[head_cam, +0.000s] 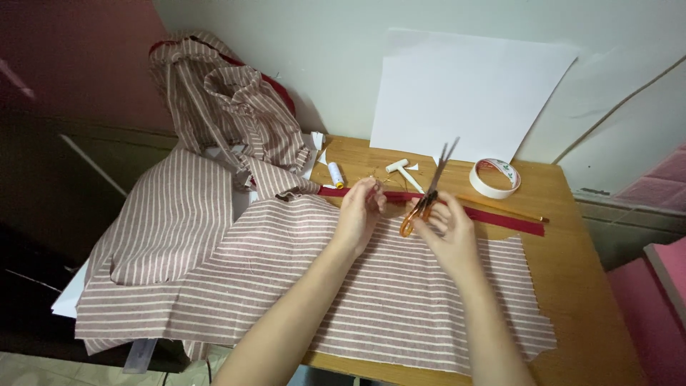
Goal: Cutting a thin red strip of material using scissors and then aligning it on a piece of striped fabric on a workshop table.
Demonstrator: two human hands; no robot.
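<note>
My right hand [449, 234] grips orange-handled scissors [429, 191], their blades slightly apart and pointing up and away. My left hand [359, 209] pinches something thin, seemingly a thread, at the far edge of a red-and-white striped cloth [371, 286]. Both hands hover over that cloth, which covers most of the wooden table [572, 264]. A dark red strip [500, 218] lies along the cloth's far edge, just beyond my fingers.
More striped fabric [214, 107] is heaped at the back left. A yellow thread spool [336, 174], a white seam ripper [401, 170], a tape roll [494, 178] and a pencil [511, 211] lie beyond the hands. A white paper sheet [464, 93] leans on the wall.
</note>
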